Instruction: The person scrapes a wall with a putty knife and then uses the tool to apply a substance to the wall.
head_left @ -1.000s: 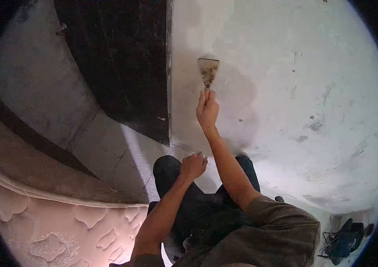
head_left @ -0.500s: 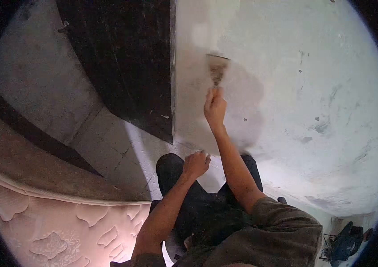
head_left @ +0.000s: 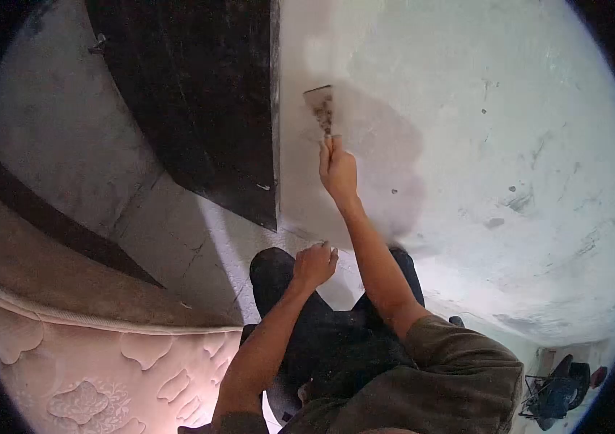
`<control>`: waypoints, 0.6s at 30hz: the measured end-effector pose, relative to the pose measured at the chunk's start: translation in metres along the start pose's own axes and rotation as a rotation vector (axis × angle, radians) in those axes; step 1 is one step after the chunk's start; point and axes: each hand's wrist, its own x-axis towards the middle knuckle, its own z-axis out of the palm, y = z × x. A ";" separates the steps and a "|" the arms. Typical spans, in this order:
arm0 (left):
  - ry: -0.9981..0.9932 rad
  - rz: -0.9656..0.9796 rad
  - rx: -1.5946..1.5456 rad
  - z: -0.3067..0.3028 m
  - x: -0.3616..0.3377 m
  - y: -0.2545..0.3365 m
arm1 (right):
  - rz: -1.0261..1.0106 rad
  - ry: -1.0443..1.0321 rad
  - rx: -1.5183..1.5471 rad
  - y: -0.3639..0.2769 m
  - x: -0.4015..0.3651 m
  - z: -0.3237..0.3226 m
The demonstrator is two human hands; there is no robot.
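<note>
My right hand [head_left: 338, 171] is raised against a pale plastered wall [head_left: 481, 145] and grips the handle of a putty knife [head_left: 319, 108]. Its flat, smeared blade rests on the wall at the upper left edge of a darker, damp-looking grey patch [head_left: 383, 159]. My left hand [head_left: 314, 265] hovers lower, over my dark-trousered knee [head_left: 275, 278], curled into a loose fist with a small pale bit showing at the fingertips; what it is I cannot tell.
A black door panel [head_left: 199, 94] stands just left of the blade. A quilted pink mattress [head_left: 97, 369] lies at the lower left beside a grey concrete floor [head_left: 177, 246]. Dark objects [head_left: 560, 394] sit on the floor at the lower right.
My right hand has carried the putty knife left and slightly up across the damp patch, toward the door edge. The left hand has stayed about where it was.
</note>
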 end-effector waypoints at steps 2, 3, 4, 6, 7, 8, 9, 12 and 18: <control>-0.005 0.007 -0.014 0.002 0.001 -0.003 | 0.020 0.091 0.066 -0.003 0.000 -0.006; 0.006 0.016 0.001 0.001 0.001 -0.002 | 0.034 0.179 0.136 -0.006 0.001 -0.008; 0.019 0.023 0.012 0.001 0.002 -0.002 | 0.026 0.172 0.140 -0.002 0.004 -0.007; 0.026 0.016 -0.003 -0.002 -0.001 0.000 | -0.041 0.126 0.048 0.002 0.007 -0.010; 0.026 0.020 -0.008 -0.004 -0.001 0.001 | -0.040 0.129 0.046 0.000 0.007 -0.013; 0.027 0.024 -0.007 -0.004 0.000 0.002 | -0.026 0.060 -0.015 -0.002 0.008 -0.016; 0.014 0.012 0.005 -0.002 0.000 0.002 | -0.011 -0.011 -0.077 -0.005 0.008 -0.018; 0.034 0.019 -0.001 0.003 0.002 -0.003 | 0.011 0.139 0.048 0.003 0.015 -0.020; 0.043 0.036 -0.004 0.008 0.001 -0.005 | -0.013 0.026 -0.116 0.009 0.021 -0.026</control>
